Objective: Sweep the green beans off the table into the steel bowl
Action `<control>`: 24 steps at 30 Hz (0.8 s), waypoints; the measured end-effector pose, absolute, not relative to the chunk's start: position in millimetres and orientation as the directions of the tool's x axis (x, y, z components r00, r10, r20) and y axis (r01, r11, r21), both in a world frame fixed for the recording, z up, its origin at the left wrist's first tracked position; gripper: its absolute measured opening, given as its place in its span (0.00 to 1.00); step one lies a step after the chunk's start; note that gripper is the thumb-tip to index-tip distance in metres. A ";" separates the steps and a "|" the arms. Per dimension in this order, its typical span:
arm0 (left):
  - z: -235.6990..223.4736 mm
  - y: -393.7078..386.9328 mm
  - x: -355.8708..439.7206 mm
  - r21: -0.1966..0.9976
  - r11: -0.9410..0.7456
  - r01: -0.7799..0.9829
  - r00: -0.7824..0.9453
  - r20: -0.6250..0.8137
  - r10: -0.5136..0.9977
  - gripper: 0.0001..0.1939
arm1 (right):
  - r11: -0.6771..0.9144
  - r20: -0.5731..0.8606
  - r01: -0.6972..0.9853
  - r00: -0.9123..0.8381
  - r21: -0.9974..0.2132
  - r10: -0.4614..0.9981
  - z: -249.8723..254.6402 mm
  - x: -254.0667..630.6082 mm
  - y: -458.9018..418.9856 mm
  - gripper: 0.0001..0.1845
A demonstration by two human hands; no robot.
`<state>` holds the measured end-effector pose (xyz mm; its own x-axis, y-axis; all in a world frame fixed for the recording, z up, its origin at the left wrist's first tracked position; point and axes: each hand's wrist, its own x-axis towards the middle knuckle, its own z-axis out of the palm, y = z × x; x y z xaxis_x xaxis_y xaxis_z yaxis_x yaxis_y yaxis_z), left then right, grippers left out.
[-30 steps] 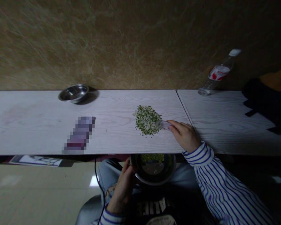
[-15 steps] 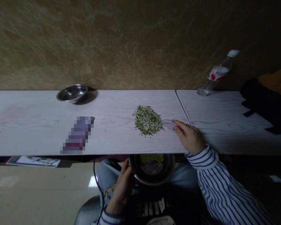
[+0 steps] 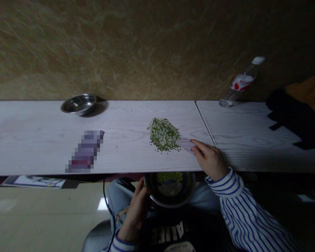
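Observation:
My right hand (image 3: 211, 159) pinches a clear plastic spoon-like utensil (image 3: 186, 144), its far end at the right edge of a pile of small green beans (image 3: 164, 134) on the table. Whitish specks show among these beans; whether they are grains or tabletop I cannot tell. Below the table's front edge, over my lap, my left hand (image 3: 138, 208) grips the left side of a metal bowl (image 3: 170, 205). Inside lie more green beans (image 3: 170, 176), gathered toward the far side; the table edge hides the bowl's back.
A second metal bowl (image 3: 79, 105) stands tilted-looking at the back left of the white wood-grain table (image 3: 128, 157). Nearer lies a blurred-out flat object (image 3: 85, 152). A clear bottle (image 3: 238, 84) with a white cap stands by the wall, and dark cloth (image 3: 286, 115) lies at the right.
My right hand and the clear utensil have shifted slightly toward me, along the pile's lower right edge. My left hand and the bowl stay put. The whole view has drifted a little.

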<state>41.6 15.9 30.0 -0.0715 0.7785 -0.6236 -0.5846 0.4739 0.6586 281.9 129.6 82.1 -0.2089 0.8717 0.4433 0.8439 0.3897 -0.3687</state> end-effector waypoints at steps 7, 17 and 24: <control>26.9 15.5 42.2 0.653 0.481 -0.585 -0.067 -0.630 0.773 0.27 | 0.299 0.422 0.885 -0.133 -0.357 0.897 80.1 291.8 124.7 0.18; 27.4 15.9 41.8 0.651 0.508 -0.564 -0.056 -0.644 0.763 0.28 | 0.364 0.399 0.846 -0.202 -0.389 0.895 85.6 276.5 112.7 0.18; 25.9 15.7 43.2 0.661 0.504 -0.555 -0.036 -0.625 0.780 0.27 | 0.300 0.377 0.868 -0.144 -0.395 0.915 81.0 277.0 120.7 0.18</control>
